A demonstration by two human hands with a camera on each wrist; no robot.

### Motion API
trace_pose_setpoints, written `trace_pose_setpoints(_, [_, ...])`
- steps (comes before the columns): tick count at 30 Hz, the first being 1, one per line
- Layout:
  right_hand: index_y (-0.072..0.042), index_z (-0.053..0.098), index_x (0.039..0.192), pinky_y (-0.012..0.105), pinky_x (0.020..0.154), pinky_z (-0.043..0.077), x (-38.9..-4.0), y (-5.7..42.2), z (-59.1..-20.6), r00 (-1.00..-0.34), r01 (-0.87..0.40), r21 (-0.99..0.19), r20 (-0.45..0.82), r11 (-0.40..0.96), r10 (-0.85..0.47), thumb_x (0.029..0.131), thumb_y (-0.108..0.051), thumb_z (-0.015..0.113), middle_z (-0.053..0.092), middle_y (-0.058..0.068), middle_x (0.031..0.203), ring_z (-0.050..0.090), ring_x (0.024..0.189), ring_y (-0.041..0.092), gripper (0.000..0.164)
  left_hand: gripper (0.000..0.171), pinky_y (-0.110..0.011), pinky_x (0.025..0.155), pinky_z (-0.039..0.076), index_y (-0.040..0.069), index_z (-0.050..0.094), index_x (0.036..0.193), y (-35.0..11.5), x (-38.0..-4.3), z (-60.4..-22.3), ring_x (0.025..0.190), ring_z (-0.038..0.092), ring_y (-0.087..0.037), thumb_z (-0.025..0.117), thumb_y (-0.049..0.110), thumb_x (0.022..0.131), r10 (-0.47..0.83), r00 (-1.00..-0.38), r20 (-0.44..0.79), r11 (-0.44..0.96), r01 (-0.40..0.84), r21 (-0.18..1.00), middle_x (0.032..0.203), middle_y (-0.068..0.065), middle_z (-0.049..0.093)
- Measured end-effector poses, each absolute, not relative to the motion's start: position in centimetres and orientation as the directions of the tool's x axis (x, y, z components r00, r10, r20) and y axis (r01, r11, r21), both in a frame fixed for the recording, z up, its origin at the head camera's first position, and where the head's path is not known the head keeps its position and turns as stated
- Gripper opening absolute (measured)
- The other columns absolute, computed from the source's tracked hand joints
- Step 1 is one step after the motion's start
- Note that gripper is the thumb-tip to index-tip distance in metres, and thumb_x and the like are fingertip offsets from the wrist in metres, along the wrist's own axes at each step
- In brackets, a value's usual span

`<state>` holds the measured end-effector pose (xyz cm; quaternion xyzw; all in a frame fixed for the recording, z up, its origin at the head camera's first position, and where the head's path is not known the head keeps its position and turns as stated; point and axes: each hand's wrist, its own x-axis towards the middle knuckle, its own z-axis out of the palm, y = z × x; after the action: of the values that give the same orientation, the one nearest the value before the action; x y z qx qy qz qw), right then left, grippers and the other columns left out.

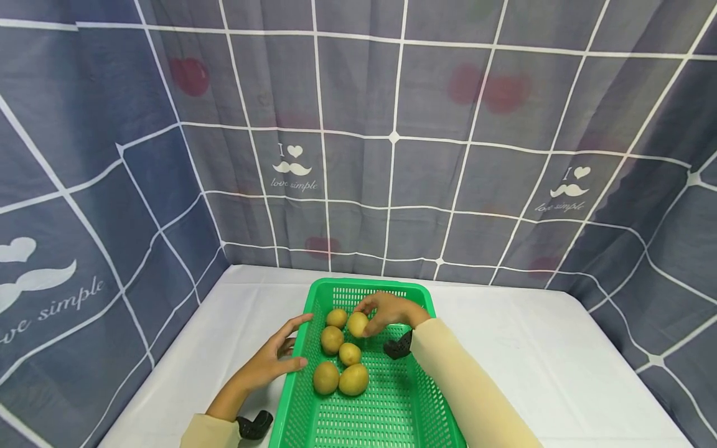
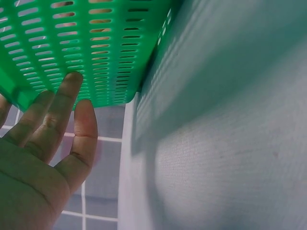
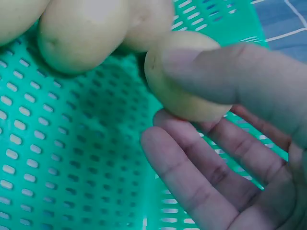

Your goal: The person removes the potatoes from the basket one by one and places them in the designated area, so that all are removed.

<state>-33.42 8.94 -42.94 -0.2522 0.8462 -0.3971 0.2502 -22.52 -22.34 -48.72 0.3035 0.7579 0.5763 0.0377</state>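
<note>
A green plastic basket with slotted walls holds several yellow-brown potatoes, gathered toward its left side. Over the far part of the basket, my right hand pinches one potato between thumb and fingers. In the right wrist view, the thumb lies across the top of that potato, and two fingers extend below it. Outside the left wall, my left hand has its fingers spread along the rim. Its fingertips lie at the slotted side in the left wrist view; whether they all touch cannot be told.
The basket stands on a white-covered table. Behind and at both sides hangs a dark checked curtain with white lines. Each wrist carries a black strap device.
</note>
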Motion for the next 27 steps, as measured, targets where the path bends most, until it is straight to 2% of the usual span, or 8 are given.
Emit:
trace_pose_setpoints(5, [-0.003, 0.074, 0.131, 0.035, 0.092, 0.059, -33.3, 9.7, -41.8, -0.701, -0.247, -0.843, -0.185, 0.478, -0.689, 0.083, 0.000, 0.085, 0.070, 0.007, 0.129, 0.062, 0.120, 0.024, 0.050, 0.077, -0.072, 0.104, 0.043, -0.001, 0.030, 0.166, -22.4, -22.5, -48.8, 0.138, 0.044, -0.066, 0.069, 0.010, 0.100, 0.497, -0.819, 0.287, 0.159, 0.411, 0.898, 0.165, -0.042, 0.027])
trace_pose_setpoints(8, [0.000, 0.071, 0.136, 0.034, 0.093, 0.058, -33.2, 10.1, -41.3, -0.679, -0.244, -0.873, -0.158, 0.423, -0.717, 0.084, 0.000, 0.084, 0.071, 0.006, 0.127, 0.065, 0.115, 0.023, 0.054, 0.077, -0.077, 0.104, 0.042, 0.000, 0.030, 0.166, -22.4, -22.4, -48.8, 0.141, 0.038, -0.069, 0.070, 0.010, 0.100, 0.496, -0.819, 0.288, 0.159, 0.412, 0.897, 0.166, -0.042, 0.027])
trace_pose_setpoints(12, [0.004, 0.066, 0.142, 0.033, 0.091, 0.058, -33.1, 10.8, -40.7, -0.665, -0.210, -0.914, -0.127, 0.348, -0.735, 0.085, 0.002, 0.082, 0.072, 0.003, 0.121, 0.068, 0.103, 0.020, 0.059, 0.077, -0.078, 0.104, 0.041, 0.000, 0.030, 0.166, -22.4, -22.5, -48.9, 0.142, 0.037, -0.070, 0.070, 0.009, 0.100, 0.497, -0.816, 0.295, 0.155, 0.418, 0.895, 0.165, -0.042, 0.027])
trace_pose_setpoints(17, [0.005, 0.065, 0.143, 0.032, 0.090, 0.056, -32.9, 12.0, -40.1, -0.678, -0.214, -0.935, -0.066, 0.282, -0.732, 0.086, 0.000, 0.080, 0.072, -0.001, 0.118, 0.067, 0.098, 0.020, 0.059, 0.077, -0.074, 0.105, 0.041, 0.000, 0.030, 0.166, -22.2, -22.6, -48.8, 0.142, 0.037, -0.068, 0.069, 0.010, 0.100, 0.497, -0.817, 0.294, 0.159, 0.419, 0.894, 0.166, -0.041, 0.028])
trace_pose_setpoints(23, [0.005, 0.065, 0.142, 0.034, 0.092, 0.056, -32.2, 13.3, -39.4, -0.717, -0.235, -0.942, 0.000, 0.241, -0.697, 0.086, -0.006, 0.081, 0.072, 0.001, 0.123, 0.067, 0.103, 0.023, 0.059, 0.077, -0.079, 0.106, 0.039, 0.000, 0.029, 0.166, -22.2, -22.4, -48.8, 0.143, 0.033, -0.070, 0.067, 0.010, 0.100, 0.498, -0.817, 0.291, 0.152, 0.413, 0.898, 0.167, -0.041, 0.025])
trace_pose_setpoints(27, [0.006, 0.065, 0.141, 0.033, 0.091, 0.056, -31.7, 14.3, -39.1, -0.739, -0.277, -0.936, 0.063, 0.217, -0.671, 0.087, -0.006, 0.081, 0.070, 0.006, 0.125, 0.066, 0.103, 0.024, 0.058, 0.076, -0.076, 0.105, 0.041, -0.001, 0.028, 0.166, -22.2, -22.3, -48.8, 0.139, 0.041, -0.067, 0.066, 0.009, 0.100, 0.503, -0.814, 0.291, 0.148, 0.413, 0.899, 0.165, -0.042, 0.026])
